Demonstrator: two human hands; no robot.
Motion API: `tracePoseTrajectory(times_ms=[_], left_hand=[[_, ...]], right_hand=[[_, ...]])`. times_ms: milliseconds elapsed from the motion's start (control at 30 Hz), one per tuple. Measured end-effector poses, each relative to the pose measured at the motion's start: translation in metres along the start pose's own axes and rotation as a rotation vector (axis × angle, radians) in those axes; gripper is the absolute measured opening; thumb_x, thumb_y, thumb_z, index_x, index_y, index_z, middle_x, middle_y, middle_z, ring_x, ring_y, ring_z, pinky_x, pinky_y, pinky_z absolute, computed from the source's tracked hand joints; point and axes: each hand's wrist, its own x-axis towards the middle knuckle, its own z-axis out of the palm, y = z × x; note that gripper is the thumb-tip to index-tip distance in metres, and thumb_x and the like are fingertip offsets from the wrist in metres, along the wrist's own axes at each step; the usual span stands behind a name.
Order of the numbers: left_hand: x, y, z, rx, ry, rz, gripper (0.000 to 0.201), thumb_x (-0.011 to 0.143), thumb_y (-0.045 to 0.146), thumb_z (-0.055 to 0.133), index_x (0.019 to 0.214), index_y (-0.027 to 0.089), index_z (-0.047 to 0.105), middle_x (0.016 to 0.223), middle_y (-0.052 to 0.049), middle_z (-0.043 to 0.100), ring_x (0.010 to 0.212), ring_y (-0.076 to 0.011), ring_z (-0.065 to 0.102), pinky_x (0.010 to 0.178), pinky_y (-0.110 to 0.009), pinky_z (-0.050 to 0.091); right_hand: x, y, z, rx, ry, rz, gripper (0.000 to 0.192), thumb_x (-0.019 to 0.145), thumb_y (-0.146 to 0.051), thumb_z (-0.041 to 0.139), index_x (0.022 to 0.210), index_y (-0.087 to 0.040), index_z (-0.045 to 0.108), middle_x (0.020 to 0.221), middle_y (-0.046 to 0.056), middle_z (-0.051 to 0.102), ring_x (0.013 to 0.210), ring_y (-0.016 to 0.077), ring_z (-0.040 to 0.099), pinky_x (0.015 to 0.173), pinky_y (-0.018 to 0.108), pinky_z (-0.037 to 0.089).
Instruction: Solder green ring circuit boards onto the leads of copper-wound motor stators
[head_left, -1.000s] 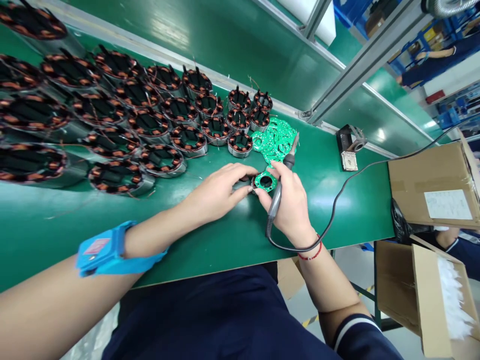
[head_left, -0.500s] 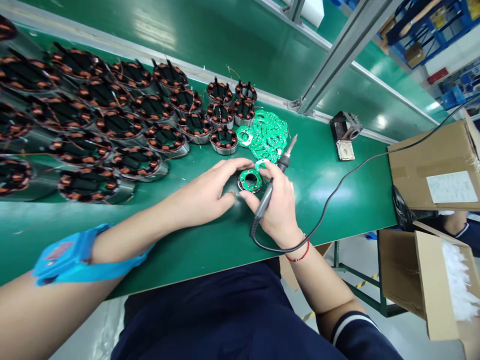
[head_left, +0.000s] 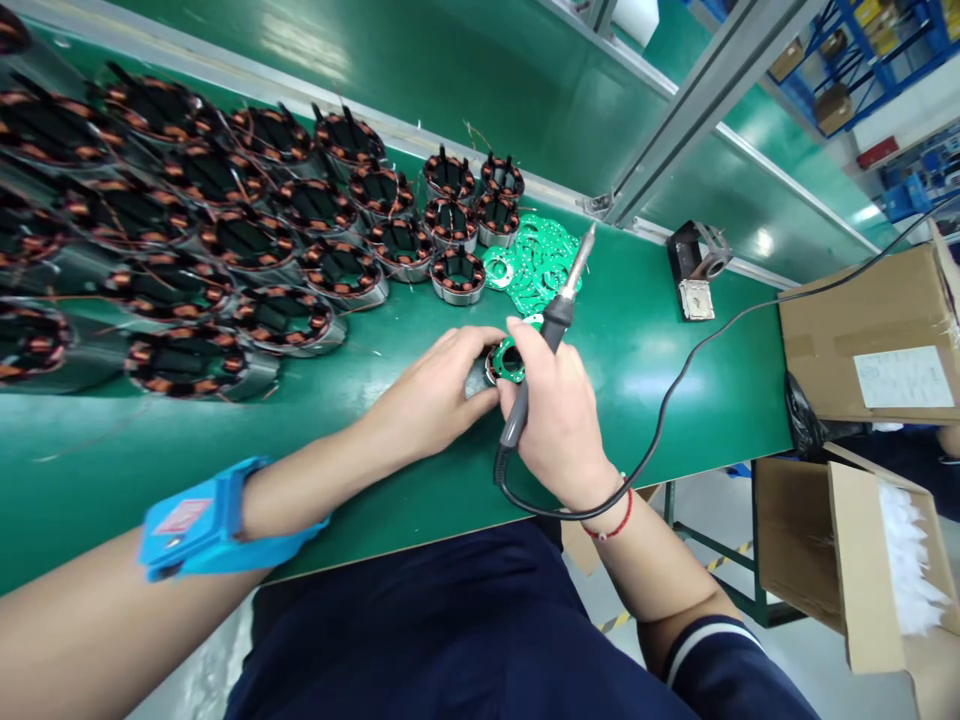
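Gripping soldering iron (head_left: pixel 558 314): right fingers (head_left: pixel 529 345); left fingers (head_left: pixel 475 341) parted round board (head_left: pixel 499 361).

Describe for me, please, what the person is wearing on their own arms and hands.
Both the left hand and right hand are ungloved. The left wrist bears a chunky bright blue band with a pale, reddish-marked label; the right, a thin red bracelet. The right sleeve is short, navy, with a white stripe. The left sleeve is out of view.

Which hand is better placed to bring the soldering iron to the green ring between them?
Probably the right hand: it holds the soldering iron beside the green ring, though the tip points away. The left hand, no tool visible, is at the ring's opposite side.
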Motion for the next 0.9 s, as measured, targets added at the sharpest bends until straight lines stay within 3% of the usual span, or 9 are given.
tracePoseTrajectory(times_ms=[167,333,467,567,700,900], left_hand=[[-0.001,-0.002,0.002,0.019,0.025,0.004,0.046,0.091,0.039,0.052,0.13,0.015,0.051,0.124,-0.015,0.064,0.12,-0.0331,0.061,0.104,-0.053,0.053],[-0.007,-0.002,-0.007,-0.026,0.005,0.055,0.045,0.091,0.03,0.049,0.135,0.018,0.048,0.131,-0.014,0.062,0.124,-0.0293,0.061,0.109,-0.049,0.052],[-0.007,0.008,-0.008,0.053,0.059,0.091,0.04,0.096,0.04,0.051,0.131,0.02,0.054,0.131,-0.014,0.062,0.126,-0.0326,0.058,0.111,-0.052,0.05],[-0.003,0.015,-0.003,0.164,0.08,0.099,0.04,0.098,0.049,0.052,0.127,0.022,0.06,0.126,-0.013,0.064,0.123,-0.0345,0.059,0.11,-0.053,0.051],[-0.002,0.017,-0.003,0.252,0.039,0.126,0.039,0.103,0.046,0.045,0.128,0.023,0.063,0.123,-0.015,0.066,0.119,-0.0347,0.061,0.106,-0.054,0.054],[-0.002,0.008,-0.022,0.247,-0.069,0.218,0.04,0.101,0.045,0.047,0.126,0.025,0.07,0.132,-0.013,0.066,0.122,-0.035,0.063,0.109,-0.055,0.053]], right_hand=[[-0.007,0.003,0.015,0.092,0.125,0.067,0.049,0.101,-0.031,0.056,0.149,-0.023,0.044,0.13,0.013,0.069,0.106,0.0283,0.065,0.096,0.047,0.056],[-0.017,0.006,0.024,0.086,0.153,0.16,0.047,0.1,-0.034,0.059,0.144,-0.025,0.048,0.129,0.013,0.073,0.115,0.0326,0.064,0.101,0.052,0.052],[-0.022,0.005,0.024,0.112,0.171,0.099,0.045,0.1,-0.025,0.051,0.144,-0.024,0.048,0.13,0.012,0.073,0.117,0.0302,0.065,0.101,0.05,0.052],[-0.024,0.007,0.025,0.11,0.14,0.137,0.045,0.099,-0.015,0.042,0.143,-0.027,0.05,0.125,0.008,0.074,0.114,0.0264,0.068,0.1,0.047,0.053],[-0.022,0.011,0.032,0.161,0.173,0.178,0.047,0.1,-0.017,0.045,0.146,-0.028,0.045,0.123,0.007,0.074,0.112,0.0243,0.068,0.101,0.045,0.055],[-0.022,0.013,0.042,0.305,0.221,0.225,0.057,0.096,-0.017,0.051,0.152,-0.024,0.039,0.106,0.005,0.071,0.101,0.0202,0.068,0.098,0.04,0.057]])
